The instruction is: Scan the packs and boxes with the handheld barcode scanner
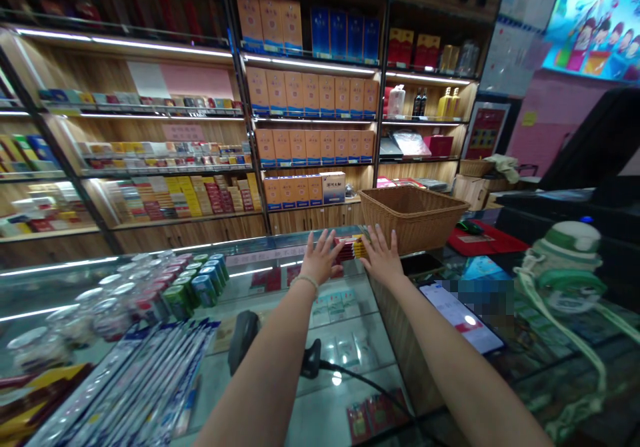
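Both arms reach forward over a glass counter (pixel 360 327). My left hand (pixel 320 258) has its fingers spread, palm down, near the counter's far edge. To its right, my right hand (pixel 383 255) is also spread, just in front of a wicker basket (pixel 415 223). Small red and yellow packs (pixel 357 247) lie between the two hands, partly covered by the fingers; whether either hand touches them is unclear. Under my left forearm, a black handheld scanner (pixel 243 340) rests on the glass with its cable running right.
Jars (pixel 113 317), small cans (pixel 179 300) and long blue-white packets (pixel 135 380) stand or lie at the left. A phone (pixel 463 317), a red mat (pixel 483 239) and a green-lidded bottle (pixel 570 267) are at the right. Stocked shelves (pixel 315 121) line the back.
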Demonstrator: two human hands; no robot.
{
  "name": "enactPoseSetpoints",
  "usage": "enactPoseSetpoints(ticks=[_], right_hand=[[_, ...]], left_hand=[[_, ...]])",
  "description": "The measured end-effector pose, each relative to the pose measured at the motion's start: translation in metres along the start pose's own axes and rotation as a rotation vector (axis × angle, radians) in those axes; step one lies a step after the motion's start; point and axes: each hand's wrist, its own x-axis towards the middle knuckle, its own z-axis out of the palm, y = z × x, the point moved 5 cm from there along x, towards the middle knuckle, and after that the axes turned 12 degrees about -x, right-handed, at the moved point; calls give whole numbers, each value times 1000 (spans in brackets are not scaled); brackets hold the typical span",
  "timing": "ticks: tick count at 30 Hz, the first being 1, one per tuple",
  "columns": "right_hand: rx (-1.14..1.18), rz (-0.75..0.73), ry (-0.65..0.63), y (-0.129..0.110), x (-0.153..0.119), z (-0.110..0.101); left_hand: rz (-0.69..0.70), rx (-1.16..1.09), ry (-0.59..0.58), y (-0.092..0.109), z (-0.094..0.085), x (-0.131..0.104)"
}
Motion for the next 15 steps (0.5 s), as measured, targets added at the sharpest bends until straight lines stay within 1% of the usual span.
enactPoseSetpoints(ticks=[3,8,12,15], right_hand=[[-8,6,27,-2,2,-8],[-7,-36,77,-13,9,-26],[31,-55,131,-24,14,-52],[70,-63,161,-34,18,-74]], left_hand=[[-39,6,19,-3,-16,-2],[-95,13,58,-12,-52,-8],[-134,18,106,-20,-80,-18],[-133,15,165,-24,-102,-29]])
